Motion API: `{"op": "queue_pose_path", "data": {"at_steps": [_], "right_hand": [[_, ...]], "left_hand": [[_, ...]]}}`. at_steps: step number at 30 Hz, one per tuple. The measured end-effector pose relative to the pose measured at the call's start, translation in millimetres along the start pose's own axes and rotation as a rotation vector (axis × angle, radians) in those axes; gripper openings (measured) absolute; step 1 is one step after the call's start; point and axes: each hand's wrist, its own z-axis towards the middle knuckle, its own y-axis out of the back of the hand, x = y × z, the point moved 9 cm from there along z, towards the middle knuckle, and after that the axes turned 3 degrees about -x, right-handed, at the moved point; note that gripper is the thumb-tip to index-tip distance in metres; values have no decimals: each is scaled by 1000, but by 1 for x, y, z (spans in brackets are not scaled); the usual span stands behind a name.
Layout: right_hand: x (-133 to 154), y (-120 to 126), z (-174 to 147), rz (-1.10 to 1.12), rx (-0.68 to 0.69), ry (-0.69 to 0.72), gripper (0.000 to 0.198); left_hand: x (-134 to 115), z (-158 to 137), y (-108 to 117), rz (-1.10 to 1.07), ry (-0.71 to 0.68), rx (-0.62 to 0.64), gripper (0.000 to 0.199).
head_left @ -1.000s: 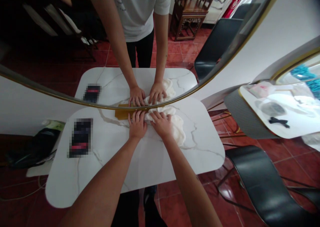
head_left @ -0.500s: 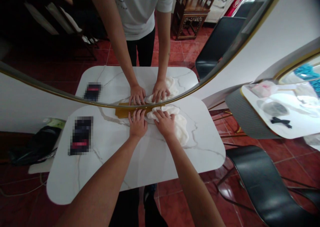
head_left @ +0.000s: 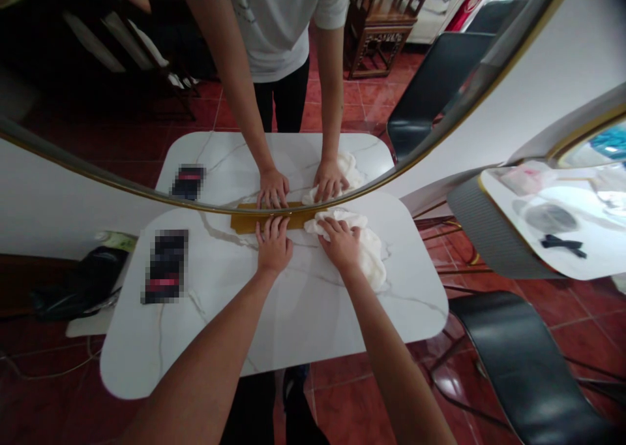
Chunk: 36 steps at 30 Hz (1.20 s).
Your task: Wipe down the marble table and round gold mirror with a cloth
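Leftmost, a dark pixelated item (head_left: 166, 265) lies on the marbled worktop (head_left: 303, 324). Gold-coloured strip (head_left: 244, 223) next, at the foot of the mirror (head_left: 362, 106); left hand (head_left: 274, 248), fingers spread, touches it. Right hand (head_left: 341, 241), fingers also spread, rests on crumpled white cloth (head_left: 372, 262), itself on the worktop. Black chair (head_left: 531, 353) far right.

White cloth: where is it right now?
In the head view, the white cloth lies bunched right of centre on the white marble-patterned tabletop, under the right hand, at the right end of the gold-coloured strip.
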Motion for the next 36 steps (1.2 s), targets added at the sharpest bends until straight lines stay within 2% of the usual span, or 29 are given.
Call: {"op": "queue_pose_path", "data": {"at_steps": [4, 9, 12, 15, 22, 25, 31, 36], "right_hand": [[8, 0, 0, -4, 3, 17, 34], [56, -6, 6, 36, 15, 129, 34], [74, -8, 9, 53, 15, 151, 34], [69, -8, 9, 54, 20, 143, 35], [-3, 2, 0, -5, -31, -40, 32], [-15, 6, -2, -25, -54, -70, 32], [7, 13, -11, 15, -117, -132, 35], [47, 11, -20, 153, -89, -302, 33]], "left_hand": [[0, 0, 0, -10, 5, -2, 53], [2, -1, -4, -15, 1, 0, 54], [3, -1, -4, -20, 4, -1, 53], [3, 0, -3, -18, 3, 2, 53], [1, 1, 3, -21, 5, 5, 54], [1, 1, 5, -35, 6, -7, 54], [4, 0, 7, -77, 14, -15, 53], [12, 0, 14, -264, 18, -27, 49]]}}
